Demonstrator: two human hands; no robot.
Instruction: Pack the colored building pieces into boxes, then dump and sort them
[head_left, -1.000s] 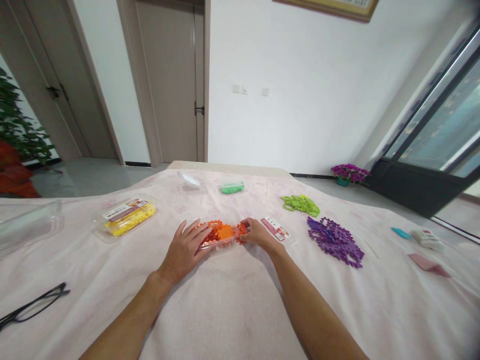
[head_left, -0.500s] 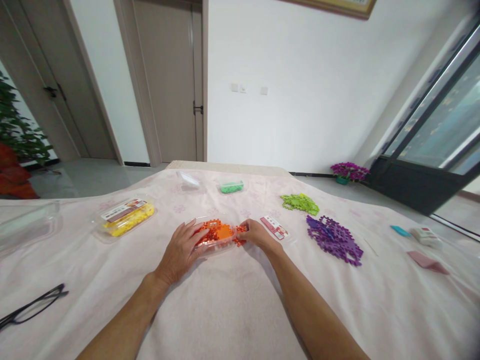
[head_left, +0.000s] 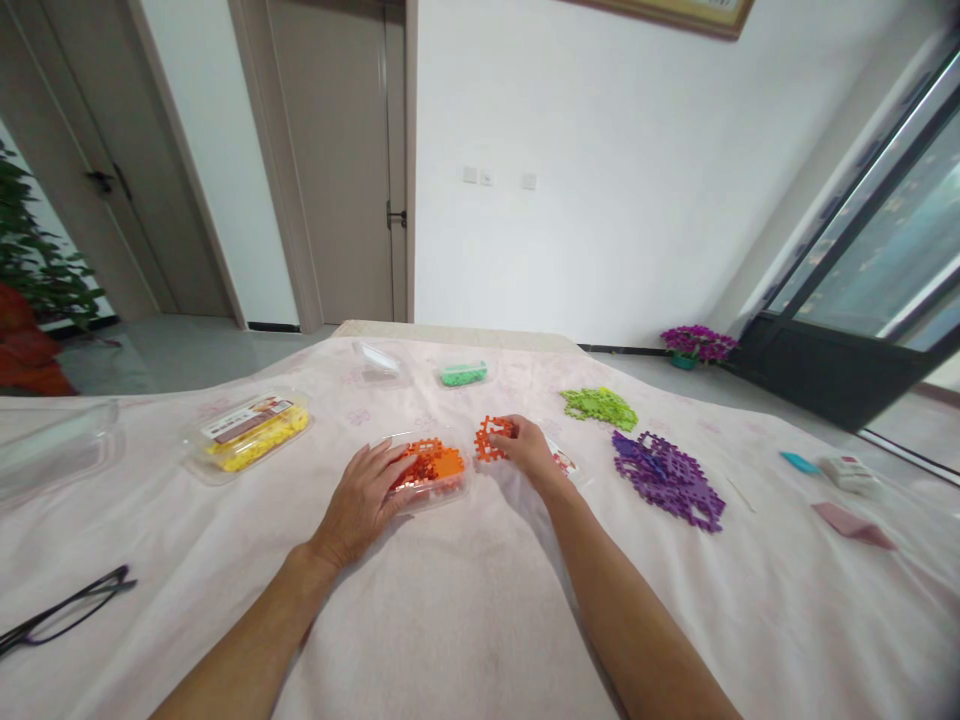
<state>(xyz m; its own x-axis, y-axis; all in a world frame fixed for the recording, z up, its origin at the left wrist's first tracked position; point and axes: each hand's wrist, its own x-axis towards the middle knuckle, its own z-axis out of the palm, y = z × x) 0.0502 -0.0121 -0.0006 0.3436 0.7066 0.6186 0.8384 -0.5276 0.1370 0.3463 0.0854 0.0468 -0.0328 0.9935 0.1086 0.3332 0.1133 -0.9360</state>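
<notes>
A clear plastic box of orange puzzle pieces (head_left: pixel 435 470) lies in the middle of the pink cloth. My left hand (head_left: pixel 365 497) rests on its left side, fingers curved over the rim, steadying it. My right hand (head_left: pixel 526 448) is lifted just right of the box and pinches a joined cluster of orange pieces (head_left: pixel 489 438) held above the cloth. Under that hand lies a clear lid with a red label (head_left: pixel 561 462).
A box of yellow pieces (head_left: pixel 251 432) sits at the left and a green box (head_left: pixel 463 374) at the back. A green heap (head_left: pixel 600 407) and a purple heap (head_left: pixel 667 478) lie to the right. Black glasses (head_left: pixel 64 613) lie near left.
My right hand has lifted from the box's right end, bringing a cluster of orange pieces up and away. My left hand has stayed on the box.
</notes>
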